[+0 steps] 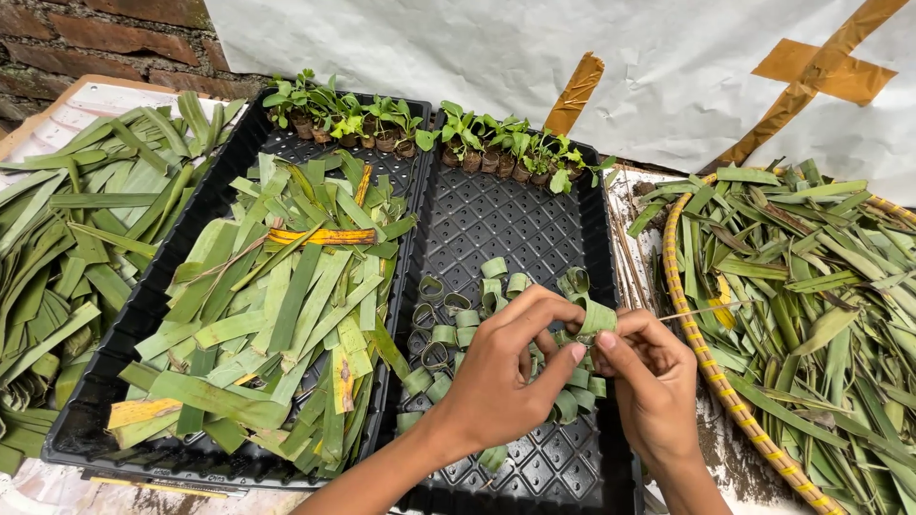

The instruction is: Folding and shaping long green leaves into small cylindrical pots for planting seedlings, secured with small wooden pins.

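Two black plastic trays (420,181) sit side by side at centre. Two hands, the left hand (501,377) and the right hand (649,377), meet at six o'clock on one leaf ring (596,317). About twenty more leaf rings (448,334) lie beneath. One woven basket (701,353) sits at three o'clock. Roughly fifteen seedlings (429,133) line twelve o'clock.

Outdoor plant-nursery work spot: black seedling trays (434,205) on table, potted seedlings (429,133) along far edge, cut leaf strips (277,296) heaped, brick wall (86,29), taped white sheet (592,57) behind.
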